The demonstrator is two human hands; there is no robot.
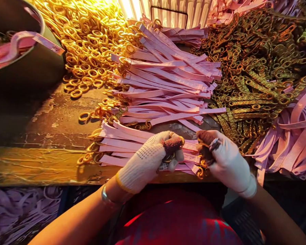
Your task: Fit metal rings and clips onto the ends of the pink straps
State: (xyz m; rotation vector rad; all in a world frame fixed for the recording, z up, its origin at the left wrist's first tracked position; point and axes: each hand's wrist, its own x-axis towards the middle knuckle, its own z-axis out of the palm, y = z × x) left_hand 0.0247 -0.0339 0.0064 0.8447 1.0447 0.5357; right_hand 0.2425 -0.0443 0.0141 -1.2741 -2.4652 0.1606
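Your left hand [150,154] is gripping a brass piece [182,140] above the front straps [119,143]; your right hand [226,158] is curling by their right end, its contents hidden. Loose rings [94,44] are lying behind them.

Straps [168,92] on table [53,117], ring pile [89,47] left, link pile [253,102] right.

Left hand [149,154] had white knit glove [136,172], dark grip dots, yellow cuff edge, plus shiny bangle [104,194]. Right hand [228,160]: white glove [236,172] too, kinda dark-brown fingertips [205,136]. Clothing [178,217] was red.
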